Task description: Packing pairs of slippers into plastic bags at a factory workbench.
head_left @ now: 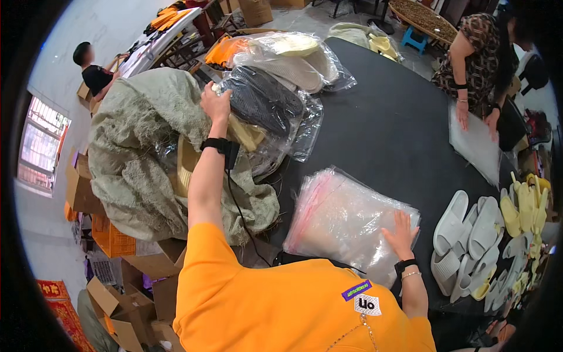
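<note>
My left hand (216, 104) reaches out to the far left, its fingers closed around something small and whitish that I cannot make out. It is beside dark grey slippers (261, 100) in a clear plastic bag, at the rim of a big green woven sack (146, 111). Yellow slippers (186, 167) show in the sack's mouth. With fingers spread, my right hand (402, 234) lies flat on a stack of clear plastic bags (346, 217) with pinkish edges on the black table (381, 111).
More bagged light slippers (290, 58) lie beyond. On the right stand white slippers (451, 220) and yellow slippers (525, 202). A co-worker (478, 58) handles clear bags (472, 141) across the table; another person (94, 70) is far left. Cardboard boxes (126, 311) crowd the lower left.
</note>
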Available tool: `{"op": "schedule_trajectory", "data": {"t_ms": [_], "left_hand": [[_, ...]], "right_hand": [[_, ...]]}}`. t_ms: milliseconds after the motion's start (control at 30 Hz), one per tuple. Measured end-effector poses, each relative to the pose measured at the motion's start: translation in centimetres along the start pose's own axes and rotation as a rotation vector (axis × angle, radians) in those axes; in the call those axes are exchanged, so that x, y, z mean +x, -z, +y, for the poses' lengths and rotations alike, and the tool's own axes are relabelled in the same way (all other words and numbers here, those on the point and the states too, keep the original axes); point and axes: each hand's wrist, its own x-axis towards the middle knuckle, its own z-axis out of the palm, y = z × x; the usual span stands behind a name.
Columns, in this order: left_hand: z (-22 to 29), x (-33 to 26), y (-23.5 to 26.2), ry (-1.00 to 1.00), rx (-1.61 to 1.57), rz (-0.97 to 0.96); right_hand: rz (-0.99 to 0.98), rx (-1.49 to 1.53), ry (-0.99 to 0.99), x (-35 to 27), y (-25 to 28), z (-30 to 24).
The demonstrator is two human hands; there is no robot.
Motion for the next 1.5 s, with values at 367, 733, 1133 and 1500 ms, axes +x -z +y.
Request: {"op": "schedule_trajectory", "data": {"t_ms": [367,733,1133,1500], "left_hand": [[1.1,-3.5,0.5,-0.162,0.167,-0.173],[9.2,-14.3,3.5,-0.238,-0.62,-0.228],[23.1,-33.5,15.6,-1.315,-0.235,-0.46],[13.3,-39.1,7.5,-0.806,-0.562,-1.209]], "right_hand": [[0.018,-0.007,-0.076,1.5,-0.4,-2.7],[0.071,0.009,-0.049,1.0,-1.3,-2.0],[0.021,0.016,-0.079,2.1,-2.3,-0.5],[0.407,1.012,-0.189,-3.0,-0.1,6.6]]}}
